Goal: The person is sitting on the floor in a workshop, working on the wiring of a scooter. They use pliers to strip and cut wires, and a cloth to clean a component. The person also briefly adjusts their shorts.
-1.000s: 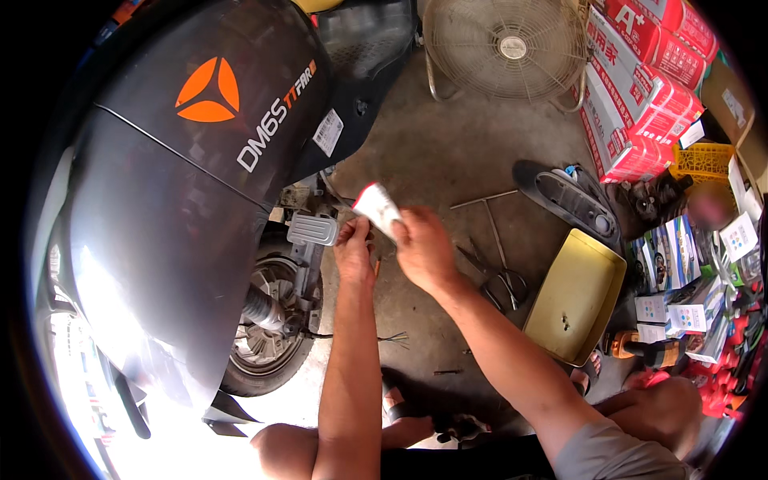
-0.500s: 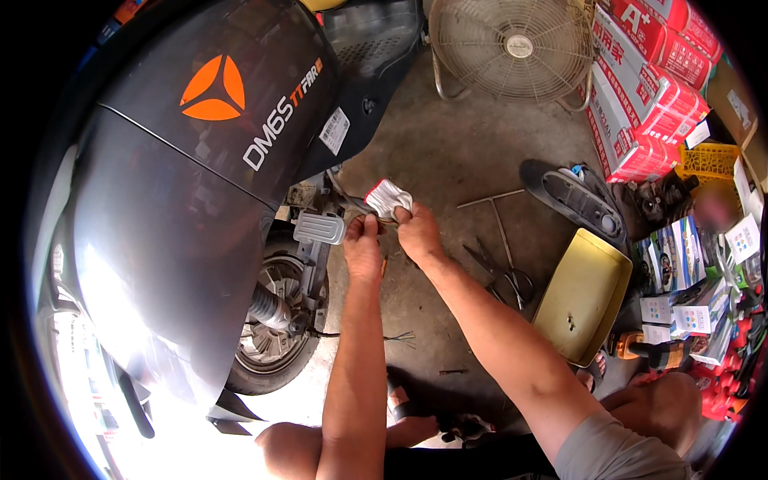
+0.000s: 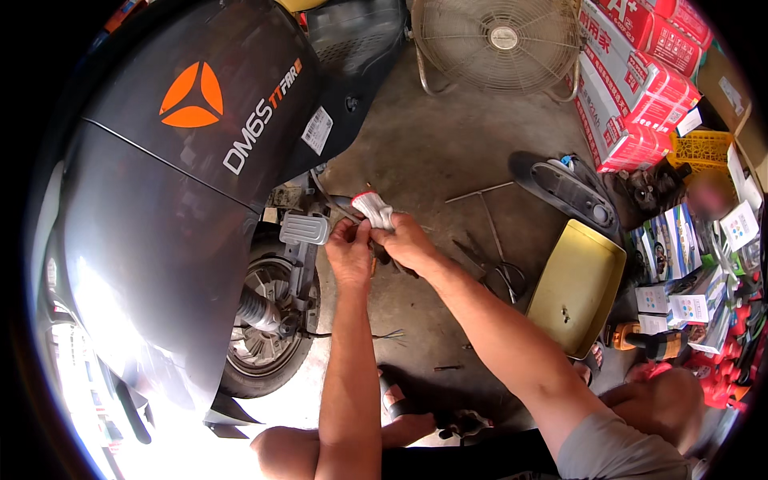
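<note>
The person's 2 bare hands meet beside the rear of a dark scooter (image 3: pixel 184 240) with glossy, smooth body panels. The left hand (image 3: pixel 350 254) pinches the lower end of a small white cloth-like piece with a red edge (image 3: pixel 373 210), and the right hand (image 3: pixel 408 244) closes its fingers on the same piece from the other side. Both hands grasp it. The piece looks soft and crumpled, roughly oblong, with its long axis running from the fingertips up and slightly left; the red edge is the far end, pointing toward the scooter's body. It sits just above the hands, over the grey concrete floor (image 3: pixel 432 152) and just right of a ribbed, rectangular metal footrest (image 3: pixel 304 230).

Below the footrest is the rear wheel (image 3: pixel 264 336), with its spoked metal hub. A thin T-shaped metal wrench (image 3: pixel 484 204) lies on the floor to the right, near a shallow yellow rectangular tray (image 3: pixel 578 288). A round wire-caged fan (image 3: pixel 500 40) stands at the top, beside red and white cartons (image 3: pixel 640 80).
</note>
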Action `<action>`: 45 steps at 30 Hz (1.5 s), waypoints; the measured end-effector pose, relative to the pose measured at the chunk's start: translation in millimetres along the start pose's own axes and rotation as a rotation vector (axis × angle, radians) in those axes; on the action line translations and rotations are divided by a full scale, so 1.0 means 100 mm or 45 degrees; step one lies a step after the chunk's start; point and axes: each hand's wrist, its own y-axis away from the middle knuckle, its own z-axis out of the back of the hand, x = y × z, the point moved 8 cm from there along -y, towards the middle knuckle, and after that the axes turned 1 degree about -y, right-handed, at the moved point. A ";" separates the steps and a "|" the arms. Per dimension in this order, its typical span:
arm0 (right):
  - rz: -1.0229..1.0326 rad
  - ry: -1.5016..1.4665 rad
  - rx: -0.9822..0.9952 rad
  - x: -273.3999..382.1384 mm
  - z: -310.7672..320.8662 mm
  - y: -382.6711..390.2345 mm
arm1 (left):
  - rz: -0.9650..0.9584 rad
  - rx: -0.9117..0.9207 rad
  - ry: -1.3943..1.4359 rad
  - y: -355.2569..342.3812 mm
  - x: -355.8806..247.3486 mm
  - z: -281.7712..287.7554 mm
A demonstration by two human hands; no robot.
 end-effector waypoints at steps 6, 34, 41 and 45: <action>-0.061 0.055 -0.060 -0.01 0.21 -0.14 | -0.220 0.061 -0.502 0.01 -0.08 0.01; -0.099 -0.283 0.008 -0.12 0.44 -0.08 | 0.074 0.307 0.010 0.04 0.09 -0.07; 0.081 0.084 0.029 0.06 0.14 -0.08 | 0.013 0.301 -0.217 0.02 0.07 -0.07; -0.122 -0.268 -0.002 -0.06 0.21 -0.05 | -0.059 0.208 -0.334 0.04 0.02 0.05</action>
